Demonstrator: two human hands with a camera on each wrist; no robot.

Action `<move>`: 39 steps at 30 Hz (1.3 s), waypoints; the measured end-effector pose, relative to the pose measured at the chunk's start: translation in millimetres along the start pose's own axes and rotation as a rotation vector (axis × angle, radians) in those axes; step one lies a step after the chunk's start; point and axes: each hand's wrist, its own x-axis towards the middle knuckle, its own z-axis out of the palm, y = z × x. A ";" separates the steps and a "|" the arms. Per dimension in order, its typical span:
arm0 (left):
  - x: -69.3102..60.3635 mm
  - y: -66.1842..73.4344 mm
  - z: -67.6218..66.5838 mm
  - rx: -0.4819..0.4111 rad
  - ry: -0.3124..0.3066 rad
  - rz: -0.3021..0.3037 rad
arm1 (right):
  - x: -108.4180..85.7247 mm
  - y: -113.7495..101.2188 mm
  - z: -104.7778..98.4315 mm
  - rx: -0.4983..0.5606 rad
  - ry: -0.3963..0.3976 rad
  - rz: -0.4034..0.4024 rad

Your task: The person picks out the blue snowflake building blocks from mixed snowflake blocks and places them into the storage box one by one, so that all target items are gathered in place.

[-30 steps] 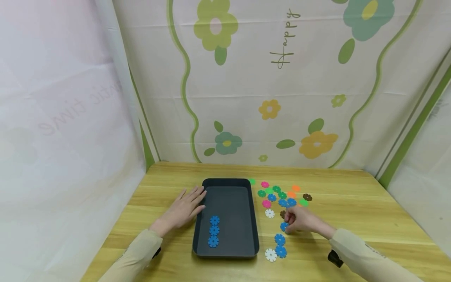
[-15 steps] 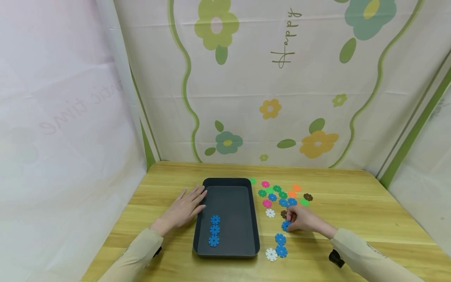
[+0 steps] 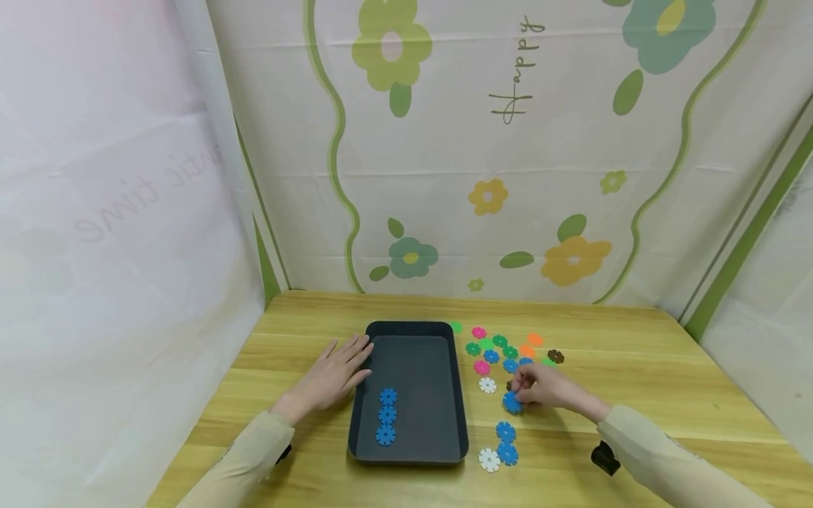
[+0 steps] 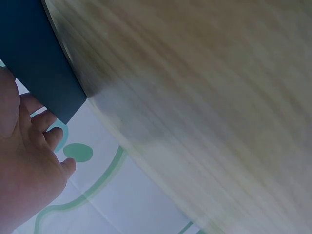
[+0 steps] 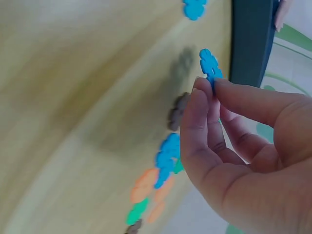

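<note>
Between thumb and fingertips my right hand (image 3: 540, 386) pinches a blue notched plastic disc (image 5: 208, 62), raised off the table in the right wrist view. My left hand (image 3: 332, 374) rests with straight fingers on the left rim of a dark grey tray (image 3: 422, 451). Inside the tray, three blue discs (image 3: 387, 415) form a column near its left side. Nearer the front, a pair of blue discs (image 3: 506, 442) lies right of the tray, with a white disc (image 3: 489, 460) beside them. A brown disc (image 5: 178, 111) is partly hidden by my right hand in the head view.
Several loose discs in pink, green, blue and orange lie behind my right hand, among them a pink disc (image 3: 482, 367) and an orange disc (image 3: 536, 339). Another white disc (image 3: 487, 385) lies beside the tray's right wall. A patterned cloth (image 3: 444, 141) hangs behind the wooden table (image 3: 635, 395).
My right hand has picked the blue disc up from the table and turned it so that its face shows in the head view. My left hand has stayed on the tray.
</note>
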 end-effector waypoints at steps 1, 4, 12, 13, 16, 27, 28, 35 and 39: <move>-0.2 0.0 -0.2 0.000 0.001 0.000 | 2.3 -2.8 -1.0 0.012 -0.004 -0.003; -0.9 -0.2 -0.4 0.003 0.003 0.002 | 11.2 -12.9 -4.0 0.042 -0.005 -0.009; -1.2 -1.3 0.7 0.001 0.009 0.006 | 42.3 -45.3 -7.7 0.059 0.016 0.013; -1.1 -1.3 0.8 0.002 0.006 0.005 | 46.1 -49.0 -7.4 0.061 0.016 0.013; -0.9 -1.3 1.0 -0.004 -0.001 0.003 | 57.0 -59.5 -5.3 0.063 0.024 0.012; -0.1 -2.0 1.0 -0.008 0.003 0.002 | 88.4 -93.1 12.0 0.087 0.006 -0.016; -0.1 -2.1 0.8 -0.007 0.003 0.002 | 91.5 -95.2 14.5 0.084 0.005 -0.019; 0.1 -1.8 -0.4 -0.001 -0.001 0.003 | 111.7 -109.5 33.5 0.054 -0.036 -0.027; 0.7 -1.7 0.2 -0.009 0.001 -0.001 | 120.2 -118.1 47.2 0.029 -0.044 -0.027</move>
